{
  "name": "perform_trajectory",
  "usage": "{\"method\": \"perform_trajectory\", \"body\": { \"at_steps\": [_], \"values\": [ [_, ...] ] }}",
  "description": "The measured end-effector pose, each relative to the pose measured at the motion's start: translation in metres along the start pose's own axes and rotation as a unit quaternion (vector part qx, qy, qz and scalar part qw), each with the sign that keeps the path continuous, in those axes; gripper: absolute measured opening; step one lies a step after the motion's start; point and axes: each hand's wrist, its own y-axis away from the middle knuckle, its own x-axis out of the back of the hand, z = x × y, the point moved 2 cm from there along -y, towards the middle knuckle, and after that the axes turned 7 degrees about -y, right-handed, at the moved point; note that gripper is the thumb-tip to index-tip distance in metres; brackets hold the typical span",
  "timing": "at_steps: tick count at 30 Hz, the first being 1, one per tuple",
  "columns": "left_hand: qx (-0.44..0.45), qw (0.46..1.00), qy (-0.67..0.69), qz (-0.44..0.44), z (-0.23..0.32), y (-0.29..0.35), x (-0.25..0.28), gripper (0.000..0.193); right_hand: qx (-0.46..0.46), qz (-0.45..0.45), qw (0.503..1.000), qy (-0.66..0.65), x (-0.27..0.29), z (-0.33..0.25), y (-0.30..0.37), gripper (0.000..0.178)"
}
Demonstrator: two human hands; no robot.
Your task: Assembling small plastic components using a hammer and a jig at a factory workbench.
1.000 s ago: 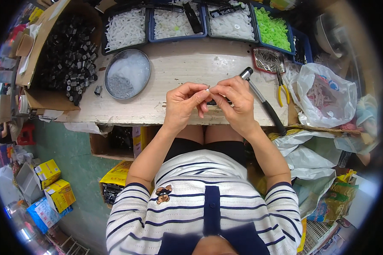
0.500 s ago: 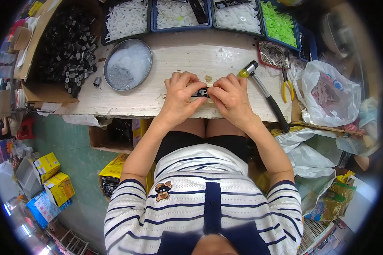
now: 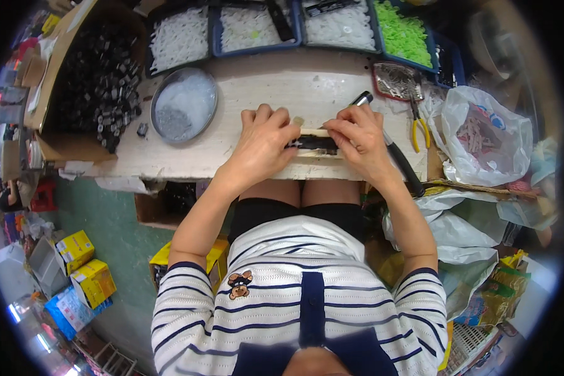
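My left hand [image 3: 264,141] is closed, with thumb and fingers pinching the left end of a black part with small pale bits [image 3: 314,144]. This dark piece lies at the table's front edge, between pale strips. At its right end is my right hand [image 3: 360,140], thumb and fingertips pressed together; whatever they hold is hidden. A hammer [image 3: 404,168] with a black grip lies just right of that hand, which covers part of it. Pliers with yellow handles [image 3: 421,133] lie farther right, their jaws on a red-rimmed tray of small metal pins [image 3: 395,80].
At the left stands a cardboard box of black parts [image 3: 75,147]. Beside it sits a round metal dish [image 3: 214,103] with whitish contents. Bins of white pieces [image 3: 180,41] and bright green pieces [image 3: 404,36] line the back. A white plastic bag [image 3: 457,163] is at the right.
My hands have moved apart, the left slightly left and the right to the right. More of the black part shows between them. My right hand now covers the hammer's yellow end.
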Motion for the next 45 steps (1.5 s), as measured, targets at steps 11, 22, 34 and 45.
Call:
{"method": "perform_trajectory", "body": {
  "at_steps": [11, 22, 34, 45],
  "values": [
    [-0.105, 0.987, -0.079, 0.098, 0.042, -0.194, -0.017, 0.017, -0.122, 0.002, 0.934, 0.335, 0.053, 0.090, -0.021, 0.015],
    [-0.158, 0.969, -0.188, 0.026, 0.054, -0.277, -0.048, 0.010, -0.115, -0.074, 0.933, 0.332, 0.050, 0.113, -0.034, 0.016],
    [-0.154, 0.980, -0.003, 0.128, 0.033, -0.280, -0.048, 0.010, -0.126, 0.009, 0.967, 0.220, 0.065, 0.108, -0.023, 0.006],
    [0.100, 0.739, 0.660, -0.091, 0.030, -0.097, -0.025, 0.018, -0.213, 0.058, 0.914, -0.339, 0.071, 0.041, -0.014, 0.008]
  ]
}}
